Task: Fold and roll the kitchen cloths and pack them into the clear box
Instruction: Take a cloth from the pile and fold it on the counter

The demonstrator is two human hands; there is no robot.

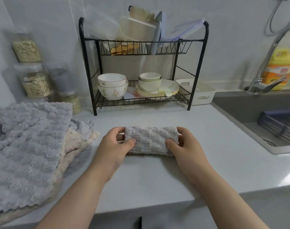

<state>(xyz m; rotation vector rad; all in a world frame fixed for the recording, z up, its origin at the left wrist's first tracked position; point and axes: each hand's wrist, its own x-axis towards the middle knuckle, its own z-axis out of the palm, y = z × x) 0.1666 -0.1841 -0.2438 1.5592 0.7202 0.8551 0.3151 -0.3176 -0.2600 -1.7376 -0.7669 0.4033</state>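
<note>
The grey cloth [150,140] is a short, thick bundle, folded or rolled on itself, lying crosswise on the counter [157,179] about midway between its front edge and the back wall. Its pile is fluffy and nubbly, pale grey with a faint wavy texture. The far long side looks rounded, and the near side sits flat against the counter top.

The left hand [115,146] grips the left end of the bundle, thumb pressed on top and fingers curled round the end. The right hand [185,146] holds the right end the same way, thumb on the top face and fingers wrapped behind. Both forearms reach in over the front edge.

At the counter's left edge lies a loose pile of cloths [28,146]. A large grey one is spread on top, and cream-coloured ones [78,139] show beneath it, well apart from the bundle.

Along the back wall stands a black wire dish rack [198,66] with bowls [112,86] and plates on its lower shelf. Jars [35,80] of dry food are stacked near the back left corner. A white basket [202,92] sits just beside the rack on the right. Further right is the sink [240,109], with a tap [269,52] and a yellow bottle [281,66] behind it.
</note>
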